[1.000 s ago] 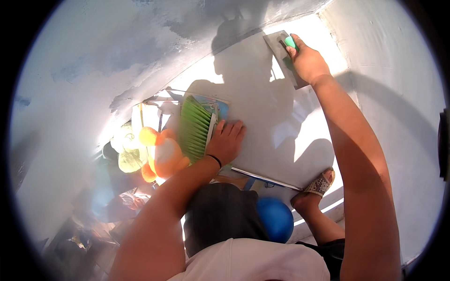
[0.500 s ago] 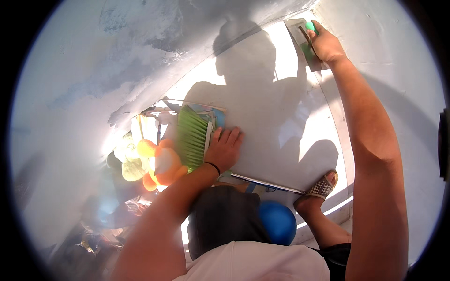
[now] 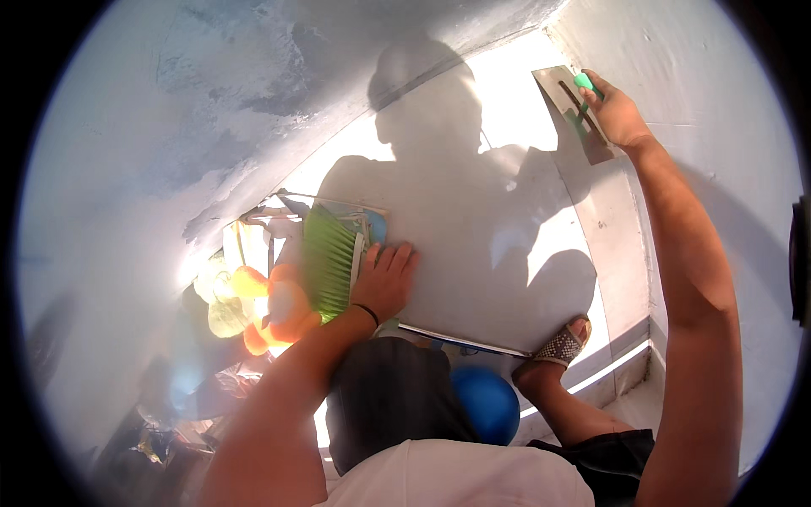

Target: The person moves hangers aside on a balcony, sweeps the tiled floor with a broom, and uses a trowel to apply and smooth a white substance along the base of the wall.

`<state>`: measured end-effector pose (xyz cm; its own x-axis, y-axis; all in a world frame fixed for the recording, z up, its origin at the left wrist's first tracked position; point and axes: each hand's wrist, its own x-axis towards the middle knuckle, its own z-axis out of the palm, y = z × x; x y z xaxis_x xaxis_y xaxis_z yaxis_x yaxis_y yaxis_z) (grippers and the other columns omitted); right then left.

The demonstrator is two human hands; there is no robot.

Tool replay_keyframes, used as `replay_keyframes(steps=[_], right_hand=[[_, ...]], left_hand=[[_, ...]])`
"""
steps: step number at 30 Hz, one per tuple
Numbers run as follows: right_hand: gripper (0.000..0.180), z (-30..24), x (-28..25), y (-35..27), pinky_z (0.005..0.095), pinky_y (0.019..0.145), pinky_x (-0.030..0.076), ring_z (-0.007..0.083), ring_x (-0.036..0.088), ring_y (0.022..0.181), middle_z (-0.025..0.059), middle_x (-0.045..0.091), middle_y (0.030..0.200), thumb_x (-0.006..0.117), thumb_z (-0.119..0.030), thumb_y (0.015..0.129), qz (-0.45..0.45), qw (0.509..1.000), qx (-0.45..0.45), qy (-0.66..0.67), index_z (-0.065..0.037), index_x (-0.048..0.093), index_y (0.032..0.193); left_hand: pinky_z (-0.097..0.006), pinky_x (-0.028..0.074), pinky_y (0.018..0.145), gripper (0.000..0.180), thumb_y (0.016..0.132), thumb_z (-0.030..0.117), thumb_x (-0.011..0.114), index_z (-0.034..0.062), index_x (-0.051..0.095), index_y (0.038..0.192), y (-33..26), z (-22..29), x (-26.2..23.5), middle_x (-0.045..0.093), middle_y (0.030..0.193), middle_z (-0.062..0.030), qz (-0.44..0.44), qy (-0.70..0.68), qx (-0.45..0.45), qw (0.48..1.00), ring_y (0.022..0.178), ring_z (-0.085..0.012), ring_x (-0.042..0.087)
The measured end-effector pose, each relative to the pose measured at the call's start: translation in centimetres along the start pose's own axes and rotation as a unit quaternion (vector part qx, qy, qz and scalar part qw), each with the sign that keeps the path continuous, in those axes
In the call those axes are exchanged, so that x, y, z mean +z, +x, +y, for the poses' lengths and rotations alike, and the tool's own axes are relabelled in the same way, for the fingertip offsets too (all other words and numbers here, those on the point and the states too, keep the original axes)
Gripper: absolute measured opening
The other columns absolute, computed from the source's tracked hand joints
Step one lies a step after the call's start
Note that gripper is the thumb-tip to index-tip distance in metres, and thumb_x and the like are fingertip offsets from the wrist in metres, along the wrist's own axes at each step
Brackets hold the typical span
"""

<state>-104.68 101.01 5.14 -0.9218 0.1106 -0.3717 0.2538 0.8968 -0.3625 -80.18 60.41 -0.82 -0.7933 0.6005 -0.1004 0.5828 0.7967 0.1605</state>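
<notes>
Head view shows a rectangular, green-handled trowel (image 3: 569, 105).

text: none legible | labels: none legible | brands: none legible | numbers: none legible | signs: none legible, whole frame

This looks like a corner of a home, shown by the soft orange toy (image 3: 290, 304), the green-bristled broom (image 3: 329, 262) and the patterned slipper (image 3: 561, 347) on a bare foot (image 3: 539, 378) between pale, partly patchy walls (image 3: 253, 110).
</notes>
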Motion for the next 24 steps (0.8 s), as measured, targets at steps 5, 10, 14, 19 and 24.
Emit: replay_keyframes(steps=[5,10,14,19,24], right_hand=[[0.049,0.6,1.2,-1.0,0.0387,0.102,0.042,0.0337,0.054,0.122,0.0181,0.059,0.129,0.048,-0.040,0.099,0.053,0.998,-0.013,-0.001,-0.021,0.043,0.144],[0.049,-0.6,0.6,0.7,0.0376,0.102,0.043,0.0350,0.056,0.118,0.0192,0.061,0.126,0.048,-0.039,0.099,0.029,0.999,0.012,0.031,-0.022,0.042,0.145],[0.049,0.4,2.2,-2.3,0.0387,0.104,0.041,0.0349,0.054,0.122,0.0198,0.060,0.127,0.048,-0.039,0.099,0.009,1.000,-0.018,0.001,-0.023,0.042,0.145],[0.049,-2.0,-1.1,2.2,0.0387,0.101,0.043,0.0329,0.056,0.119,0.0172,0.060,0.128,0.049,-0.040,0.098,0.012,0.995,0.064,0.071,-0.025,0.044,0.144],[0.051,0.9,2.1,-1.9,0.0376,0.108,0.038,0.0336,0.051,0.126,0.0178,0.057,0.133,0.052,-0.042,0.097,0.023,0.999,-0.035,0.005,-0.025,0.043,0.144]], left_hand=[[-0.050,0.034,0.102,0.036,0.081,0.018,0.056,0.0080,0.059,0.116,-0.1,1.0,0.0,0.052,0.123,-0.0102,0.016,-0.022,0.010,1.000,0.108,-0.0251,0.053],[-0.050,0.034,0.103,0.037,0.081,0.018,0.057,0.0082,0.058,0.116,-0.6,1.1,0.4,0.052,0.124,-0.0105,-0.002,-0.007,0.004,1.000,0.109,-0.0249,0.053],[-0.051,0.033,0.104,0.037,0.082,0.020,0.055,0.0087,0.058,0.117,-1.1,0.5,0.0,0.052,0.125,-0.0102,-0.017,-0.016,-0.009,1.000,0.112,-0.0241,0.051],[-0.051,0.032,0.105,0.039,0.082,0.020,0.056,0.0098,0.057,0.119,-0.2,0.9,0.1,0.053,0.125,-0.0089,-0.022,0.003,0.010,1.000,0.111,-0.0235,0.052],[-0.051,0.030,0.106,0.039,0.081,0.020,0.058,0.0109,0.057,0.119,-1.3,0.7,0.5,0.054,0.125,-0.0081,-0.010,0.012,-0.002,1.000,0.110,-0.0234,0.054]])
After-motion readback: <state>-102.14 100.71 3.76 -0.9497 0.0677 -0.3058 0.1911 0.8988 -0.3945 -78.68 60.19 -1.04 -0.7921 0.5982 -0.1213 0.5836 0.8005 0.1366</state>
